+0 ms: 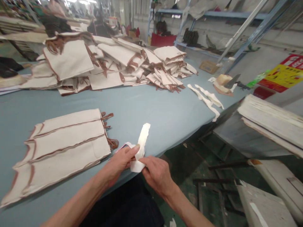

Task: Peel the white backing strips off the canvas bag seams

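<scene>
Over the surface's (161,110) near edge, the left hand (121,157) pinches a white strip (143,137) tightly; the right hand (158,171), fingers nearly together, grips its curled lower end.

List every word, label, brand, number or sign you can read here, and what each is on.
None can be read with certainty.
Red-and-yellow sign at right: characters and small figures, too blurred to read.
Pale carton at lower right: dark printing near the picture's edge, too blurred to read.
White strip in the hands: no lettering visible.
</scene>
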The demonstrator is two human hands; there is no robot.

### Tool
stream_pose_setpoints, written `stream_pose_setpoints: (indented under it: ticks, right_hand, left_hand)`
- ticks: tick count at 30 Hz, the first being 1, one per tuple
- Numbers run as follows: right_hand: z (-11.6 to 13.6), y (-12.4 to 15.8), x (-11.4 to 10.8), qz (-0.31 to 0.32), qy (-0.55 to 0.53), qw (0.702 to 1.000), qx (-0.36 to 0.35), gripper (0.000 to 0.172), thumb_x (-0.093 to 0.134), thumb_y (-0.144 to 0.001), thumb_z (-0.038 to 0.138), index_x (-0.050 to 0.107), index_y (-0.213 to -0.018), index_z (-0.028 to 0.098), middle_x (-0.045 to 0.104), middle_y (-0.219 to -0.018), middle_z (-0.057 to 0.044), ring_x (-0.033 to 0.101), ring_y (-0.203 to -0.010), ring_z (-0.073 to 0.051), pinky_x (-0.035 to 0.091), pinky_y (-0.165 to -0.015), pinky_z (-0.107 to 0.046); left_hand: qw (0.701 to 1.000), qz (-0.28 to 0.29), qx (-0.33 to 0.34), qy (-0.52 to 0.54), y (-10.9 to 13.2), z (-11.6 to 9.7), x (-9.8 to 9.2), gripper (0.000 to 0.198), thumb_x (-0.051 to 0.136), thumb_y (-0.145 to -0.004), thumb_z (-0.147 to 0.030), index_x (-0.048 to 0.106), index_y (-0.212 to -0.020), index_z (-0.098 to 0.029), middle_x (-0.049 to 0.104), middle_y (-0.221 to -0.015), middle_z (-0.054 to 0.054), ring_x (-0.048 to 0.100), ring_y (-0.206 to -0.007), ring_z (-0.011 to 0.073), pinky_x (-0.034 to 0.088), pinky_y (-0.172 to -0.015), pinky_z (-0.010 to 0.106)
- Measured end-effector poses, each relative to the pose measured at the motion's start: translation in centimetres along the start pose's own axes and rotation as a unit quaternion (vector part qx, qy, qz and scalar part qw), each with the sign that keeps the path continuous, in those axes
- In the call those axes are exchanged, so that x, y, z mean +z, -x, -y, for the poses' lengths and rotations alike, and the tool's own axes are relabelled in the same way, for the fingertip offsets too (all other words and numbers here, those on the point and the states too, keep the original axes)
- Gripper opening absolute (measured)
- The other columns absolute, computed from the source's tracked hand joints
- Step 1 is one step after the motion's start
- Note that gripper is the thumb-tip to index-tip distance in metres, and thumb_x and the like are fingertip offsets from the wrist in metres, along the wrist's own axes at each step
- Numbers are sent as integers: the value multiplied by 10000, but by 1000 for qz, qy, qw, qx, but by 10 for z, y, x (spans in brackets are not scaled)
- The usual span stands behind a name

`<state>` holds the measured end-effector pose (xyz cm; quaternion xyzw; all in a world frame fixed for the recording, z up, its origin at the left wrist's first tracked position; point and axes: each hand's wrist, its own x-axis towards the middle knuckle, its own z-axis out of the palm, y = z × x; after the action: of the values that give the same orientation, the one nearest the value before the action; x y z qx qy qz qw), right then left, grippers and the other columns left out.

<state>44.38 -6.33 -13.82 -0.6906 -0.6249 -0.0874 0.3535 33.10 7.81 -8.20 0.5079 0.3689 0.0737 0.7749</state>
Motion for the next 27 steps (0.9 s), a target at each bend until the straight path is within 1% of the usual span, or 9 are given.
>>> stream_pose_setpoints:
  ticks: [3,6,11,14,16,19,23,25,27]
  right_hand:
    - [7,3,-2,14,1,1000,-28,229,504,-1005,130,711,-1033,223,705,-733,-34,655,-640,-195,480,-621,-304]
    - [11,6,-2,25,-13,999,-39,231,499,-989,119,695,-1054,221,689,-731,-27,649,-631,-191,486,-615,-302]
    - [16,22,-1,20,-66,997,-34,340,539,-933,142,583,-1265,203,749,-879,-53,700,-707,-194,560,-669,-304]
    - [15,32,-4,-12,-144,988,50,496,598,-904,235,492,-1387,187,766,-951,-56,683,-672,-178,569,-643,-299]
    - [12,29,-7,-23,-223,956,187,472,606,-897,309,547,-1348,185,766,-949,-57,680,-696,-184,551,-637,-295]
    - [6,8,-12,11,-295,892,342,275,581,-946,425,709,-1049,205,761,-897,-61,686,-814,-211,526,-707,-295]
    - [4,-32,-14,49,-381,842,379,533,501,-999,617,670,-711,203,661,-676,-19,597,-656,-176,457,-599,-270]
    - [8,-47,-9,56,-434,807,395,544,591,-934,673,643,-682,193,609,-621,2,533,-580,-150,414,-541,-258]
    - [11,-56,-2,42,-472,779,411,496,685,-861,670,667,-765,184,626,-649,8,526,-573,-139,421,-540,-253]
  left_hand:
    - [1000,-29,-3,12,-3,6,0,479,924,-698,-556,699,-796,-144,689,-714,20,588,-643,162,441,-589,242]
    - [998,-44,-10,45,-1,9,-2,422,907,-714,-496,682,-807,-152,676,-692,12,557,-593,147,421,-560,237]
    - [993,-47,-28,104,3,8,-3,309,868,-759,-386,697,-860,-149,744,-735,53,633,-608,174,514,-586,263]
    - [989,-52,-25,134,3,7,-3,221,829,-804,-310,697,-899,-159,772,-775,70,673,-637,183,561,-621,273]
    - [988,-50,-19,146,2,7,-3,193,810,-826,-292,693,-908,-164,776,-787,75,679,-638,181,561,-608,265]
    - [988,-35,-6,150,4,7,-1,237,835,-822,-327,695,-917,-161,776,-803,71,686,-659,183,571,-627,270]
    - [990,-4,19,140,8,4,6,371,913,-742,-432,710,-877,-152,762,-776,52,675,-667,185,569,-630,276]
    - [990,7,33,134,9,3,8,406,933,-708,-464,728,-849,-143,751,-742,45,660,-646,180,555,-617,272]
    - [990,11,46,130,8,1,7,422,934,-705,-481,754,-857,-130,756,-740,51,653,-641,176,552,-628,272]
